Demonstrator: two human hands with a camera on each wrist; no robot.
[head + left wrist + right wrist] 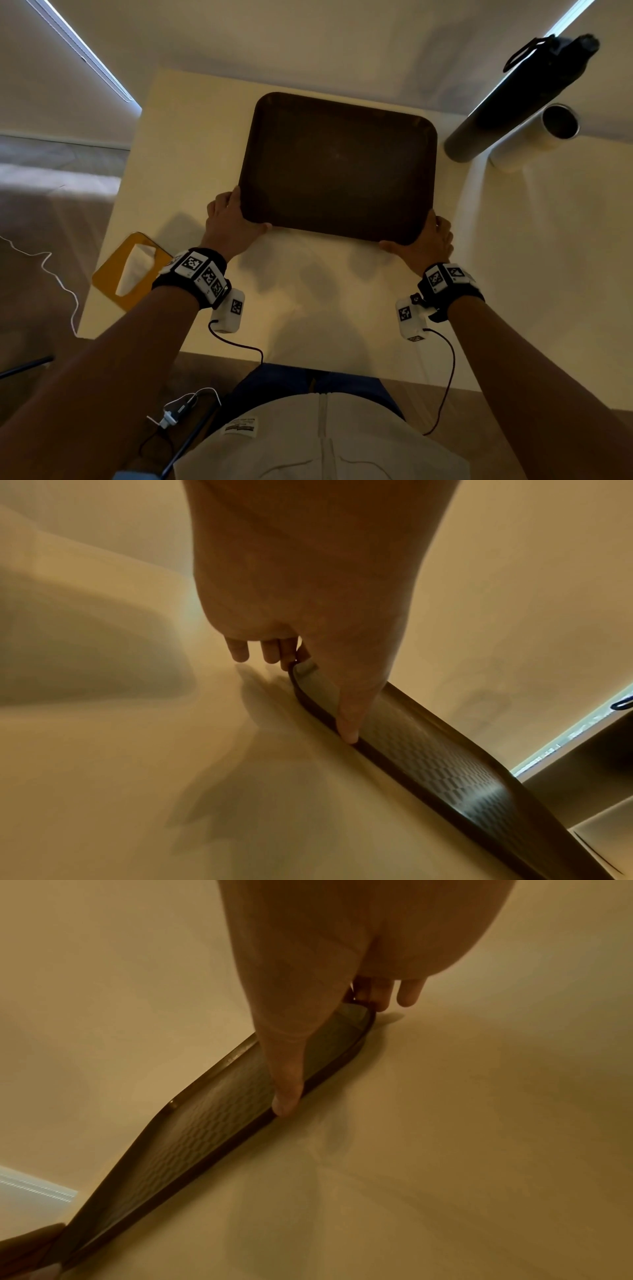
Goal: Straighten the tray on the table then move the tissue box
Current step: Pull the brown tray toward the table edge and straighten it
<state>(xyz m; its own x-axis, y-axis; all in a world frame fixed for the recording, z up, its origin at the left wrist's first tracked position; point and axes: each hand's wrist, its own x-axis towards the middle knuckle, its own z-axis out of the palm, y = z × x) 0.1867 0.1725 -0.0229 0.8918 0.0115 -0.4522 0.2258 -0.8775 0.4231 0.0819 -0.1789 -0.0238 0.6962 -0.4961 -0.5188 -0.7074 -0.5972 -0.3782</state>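
Tray: the tray [337,168] lies flat on the tabletop [191,144], towards its far side, turned slightly out of line with the tabletop's edges; its near edge faces the person.
Left hand: the left hand [228,219] grips the tray's near left corner, thumb lying along the near rim and fingers curled round the left side.
Right hand: the right hand [426,245] grips the tray's near right corner in the same way, thumb on the near rim, fingers wrapped round the right side.
Tissue box: the tissue box [128,270] lies at the tabletop's left edge, just beside the left wrist and apart from the tray.
Head view only: the whole outline of the tray, the tissue box, and two tubes [513,116] leaning beyond the tabletop's right far corner.
Left wrist view only: the thumb [347,718] pressed flat on the tray's rim [394,764], fingertips [240,650] reaching down past the corner to the tabletop [120,777]; a fine woven pattern on the tray floor.
Right wrist view only: the right thumb [287,1091] on the near rim [222,1156], fingertips [409,995] beyond the corner, and part of the left hand [29,1245] at the tray's other end.
Tray's look: dark brown, rectangular, rounded corners, low raised rim, textured inner surface, nothing on it.
Tissue box's look: yellow top with a white tissue standing out of the slot.
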